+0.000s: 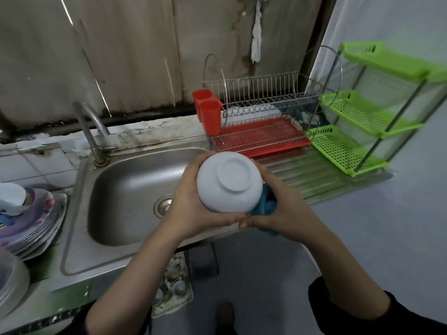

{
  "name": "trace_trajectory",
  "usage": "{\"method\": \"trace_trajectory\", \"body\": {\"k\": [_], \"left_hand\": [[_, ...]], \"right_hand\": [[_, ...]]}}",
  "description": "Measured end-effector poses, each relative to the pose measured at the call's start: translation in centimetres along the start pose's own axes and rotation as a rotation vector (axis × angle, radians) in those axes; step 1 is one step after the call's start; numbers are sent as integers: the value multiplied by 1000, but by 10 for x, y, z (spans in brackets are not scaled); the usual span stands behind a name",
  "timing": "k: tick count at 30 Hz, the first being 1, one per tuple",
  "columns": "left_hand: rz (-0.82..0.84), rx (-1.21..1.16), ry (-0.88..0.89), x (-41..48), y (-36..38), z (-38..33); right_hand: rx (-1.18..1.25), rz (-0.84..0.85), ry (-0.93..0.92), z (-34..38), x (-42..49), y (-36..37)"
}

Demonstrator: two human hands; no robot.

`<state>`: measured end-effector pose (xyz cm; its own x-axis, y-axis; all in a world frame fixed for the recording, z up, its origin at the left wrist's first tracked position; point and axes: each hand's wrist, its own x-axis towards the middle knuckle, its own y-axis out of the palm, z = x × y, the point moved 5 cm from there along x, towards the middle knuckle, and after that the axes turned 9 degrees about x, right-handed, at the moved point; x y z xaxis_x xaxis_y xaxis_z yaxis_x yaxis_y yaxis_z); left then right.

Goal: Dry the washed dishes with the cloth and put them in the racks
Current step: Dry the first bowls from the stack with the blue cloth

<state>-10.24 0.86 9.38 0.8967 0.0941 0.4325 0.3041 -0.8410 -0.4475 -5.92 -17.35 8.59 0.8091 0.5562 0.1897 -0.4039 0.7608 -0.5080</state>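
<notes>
dim, soft light | wide-angle edge bending | slight blur | faint shadows

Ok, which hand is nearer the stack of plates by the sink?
Left. The left hand grips the white bowl on the side facing the plates; the right hand, holding the blue cloth, is on the bowl's far side.
</notes>
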Motion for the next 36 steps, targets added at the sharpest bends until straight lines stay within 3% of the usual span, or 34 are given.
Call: {"method": "trace_trajectory", "body": {"k": [7, 18, 29, 36], "left_hand": [[59, -21, 30, 70, 63, 56], [55, 225, -156, 151, 129, 141], [-96, 206, -279, 208, 164, 156], [-173, 282, -458, 245, 157, 169]], "right_hand": [[-22, -32, 95, -77, 60, -36], [-67, 109, 271, -184, 162, -68], [-446, 227, 264, -203, 251, -105], [-268, 316, 250, -212, 310, -110]]}}
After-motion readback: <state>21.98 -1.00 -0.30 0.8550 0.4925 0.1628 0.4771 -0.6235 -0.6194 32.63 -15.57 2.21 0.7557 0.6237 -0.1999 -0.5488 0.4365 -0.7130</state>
